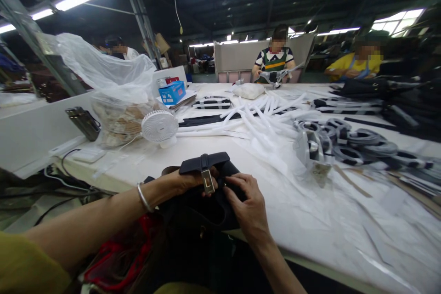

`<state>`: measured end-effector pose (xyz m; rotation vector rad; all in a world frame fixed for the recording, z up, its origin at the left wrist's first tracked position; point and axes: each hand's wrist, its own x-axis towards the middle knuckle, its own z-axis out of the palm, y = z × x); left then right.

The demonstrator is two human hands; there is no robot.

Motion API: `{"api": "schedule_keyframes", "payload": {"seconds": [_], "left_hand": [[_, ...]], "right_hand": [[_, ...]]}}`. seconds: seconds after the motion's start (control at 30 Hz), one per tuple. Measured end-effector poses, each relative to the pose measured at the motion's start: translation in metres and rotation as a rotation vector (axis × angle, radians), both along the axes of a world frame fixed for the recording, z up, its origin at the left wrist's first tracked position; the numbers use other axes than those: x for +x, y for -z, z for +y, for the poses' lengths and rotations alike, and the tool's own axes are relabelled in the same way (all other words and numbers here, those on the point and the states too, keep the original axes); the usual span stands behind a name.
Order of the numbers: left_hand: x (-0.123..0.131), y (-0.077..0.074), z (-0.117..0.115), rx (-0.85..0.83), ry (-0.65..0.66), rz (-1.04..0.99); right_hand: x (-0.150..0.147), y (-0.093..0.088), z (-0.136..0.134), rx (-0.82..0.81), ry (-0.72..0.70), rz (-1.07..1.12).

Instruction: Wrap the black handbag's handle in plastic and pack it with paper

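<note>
A black handbag (203, 213) rests against the near edge of the white table (213, 147), with a dark strap (206, 161) and a gold metal clasp (207, 180) across its top. My left hand (182, 181), a silver bangle on its wrist, grips the bag's upper left edge just under the strap. My right hand (246, 204) holds the bag's right side, fingers curled onto the opening next to the clasp. Red material (113, 257) lies below my left forearm.
A small white fan (159, 127) and a clear plastic bag of parts (113, 96) stand to the left. White straps (262, 115) and dark straps (365, 142) cover the table's middle and right. A blue box (172, 92) sits behind. Three people sit at the far side.
</note>
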<state>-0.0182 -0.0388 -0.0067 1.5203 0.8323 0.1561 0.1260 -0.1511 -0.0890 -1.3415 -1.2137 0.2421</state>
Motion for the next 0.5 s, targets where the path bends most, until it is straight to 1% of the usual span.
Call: {"api": "schedule_keyframes", "payload": {"seconds": [0.1, 0.17, 0.27, 0.33, 0.43, 0.5], "left_hand": [[0.001, -0.001, -0.001, -0.007, -0.010, -0.029], [0.004, -0.003, 0.000, 0.004, 0.015, -0.024], [0.008, -0.008, 0.003, 0.030, 0.044, -0.013], [0.009, -0.012, 0.003, 0.045, 0.040, -0.023], [0.005, -0.015, 0.001, 0.026, 0.010, -0.025], [-0.001, -0.014, 0.001, -0.003, 0.014, 0.001]], "right_hand": [[0.005, -0.004, -0.001, -0.023, -0.050, -0.052], [0.011, -0.007, 0.002, -0.043, -0.104, -0.080], [0.023, -0.014, 0.012, -0.077, -0.172, -0.155], [0.029, -0.019, 0.020, -0.096, -0.212, -0.208], [0.034, -0.025, 0.029, -0.121, -0.247, -0.191], [0.034, -0.026, 0.031, -0.110, -0.237, -0.173]]}}
